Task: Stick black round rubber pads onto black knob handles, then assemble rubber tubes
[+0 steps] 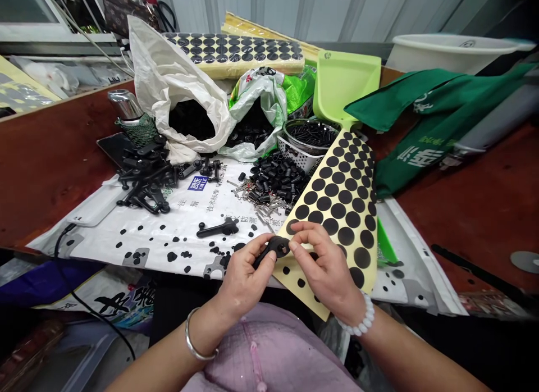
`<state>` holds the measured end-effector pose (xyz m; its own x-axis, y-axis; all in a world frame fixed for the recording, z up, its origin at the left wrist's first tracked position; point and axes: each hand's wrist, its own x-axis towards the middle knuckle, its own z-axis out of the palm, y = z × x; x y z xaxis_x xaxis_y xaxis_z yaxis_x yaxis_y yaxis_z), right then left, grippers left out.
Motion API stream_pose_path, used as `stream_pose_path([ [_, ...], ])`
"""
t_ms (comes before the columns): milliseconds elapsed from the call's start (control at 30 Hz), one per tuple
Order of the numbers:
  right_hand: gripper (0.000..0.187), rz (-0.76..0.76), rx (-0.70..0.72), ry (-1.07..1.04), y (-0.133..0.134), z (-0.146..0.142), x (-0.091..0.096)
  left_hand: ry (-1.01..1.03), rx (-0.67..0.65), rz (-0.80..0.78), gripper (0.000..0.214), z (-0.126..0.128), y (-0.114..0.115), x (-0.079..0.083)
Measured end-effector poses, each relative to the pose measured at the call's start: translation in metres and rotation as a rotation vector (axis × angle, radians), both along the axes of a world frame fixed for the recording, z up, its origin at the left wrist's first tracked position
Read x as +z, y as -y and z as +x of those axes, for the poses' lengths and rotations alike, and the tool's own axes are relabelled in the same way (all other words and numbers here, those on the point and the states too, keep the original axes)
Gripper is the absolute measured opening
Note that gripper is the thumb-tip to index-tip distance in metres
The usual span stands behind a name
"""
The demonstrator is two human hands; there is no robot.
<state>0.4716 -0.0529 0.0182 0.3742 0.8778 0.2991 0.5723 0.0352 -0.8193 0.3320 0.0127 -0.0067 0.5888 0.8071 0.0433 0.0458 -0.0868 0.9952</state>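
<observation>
Closed around a small black plastic part (274,247) with the left hand (244,275), thumb along the top. Pinched at the part's round end with the right hand (326,271), fingertips drawn together. Matte black, elongated, with a disc-shaped head; held just above the near bench (42,162) edge, over the lower corner of a yellow pad sheet (343,198) set with rows of black discs. Lower corner of that sheet overhanging the near edge. Beyond the left hand, open room on a white printed sack (168,235), apart from loose black dots and one black lever (219,229). Farther back, crowded: heaps of black parts (145,178), a basket (295,151), a green dustpan (345,77). Bare bench surface at far left and far right.
</observation>
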Motion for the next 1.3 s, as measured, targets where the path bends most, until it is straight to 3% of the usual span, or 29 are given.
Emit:
stream_pose_path([
  [133, 0.008, 0.09, -0.06, 0.233, 0.001, 0.0, 0.0, -0.009, 0.005, 0.032, 0.035, 0.0, 0.0, -0.002],
  [200, 0.011, 0.065, -0.109, 0.244, 0.001, 0.001, 0.0, 0.001, 0.006, 0.006, 0.034, 0.0, 0.0, -0.003],
  [300, 0.026, -0.059, -0.048, 0.007, 0.0, 0.002, 0.002, 0.05, -0.003, -0.061, 0.035, 0.0, 0.001, -0.001],
  [400, 0.019, -0.145, 0.156, -0.281, -0.002, -0.001, 0.003, 0.126, -0.058, -0.155, 0.034, 0.0, 0.001, 0.004],
  [633, 0.023, -0.107, 0.305, -0.525, -0.003, -0.013, 0.001, 0.136, -0.076, -0.336, 0.026, -0.001, -0.003, 0.009],
  [733, 0.027, -0.11, 0.361, -0.622, 0.0, -0.012, 0.0, 0.126, -0.024, -0.339, 0.027, -0.008, -0.009, 0.013],
  [833, 0.028, -0.068, 0.335, -0.557, 0.007, -0.006, 0.0, 0.037, 0.204, -0.057, 0.034, -0.021, -0.024, 0.019],
  [933, 0.027, -0.006, 0.233, -0.327, 0.017, 0.006, 0.002, -0.265, 0.493, 0.481, 0.037, -0.037, -0.05, 0.015],
  [1033, 0.025, 0.042, 0.105, -0.137, 0.029, 0.024, 0.005, -0.62, 0.539, 0.891, 0.029, -0.05, -0.082, 0.0],
  [1167, 0.019, 0.085, -0.074, 0.083, 0.045, 0.048, 0.007, -0.8, 0.486, 1.013, 0.033, -0.052, -0.1, -0.012],
  [1233, 0.015, 0.082, -0.109, 0.187, 0.053, 0.056, 0.004, -0.697, 0.52, 0.981, 0.036, -0.045, -0.087, -0.007],
  [1300, 0.014, 0.061, -0.1, 0.263, 0.06, 0.06, -0.001, -0.542, 0.415, 0.834, 0.032, -0.035, -0.063, 0.002],
])
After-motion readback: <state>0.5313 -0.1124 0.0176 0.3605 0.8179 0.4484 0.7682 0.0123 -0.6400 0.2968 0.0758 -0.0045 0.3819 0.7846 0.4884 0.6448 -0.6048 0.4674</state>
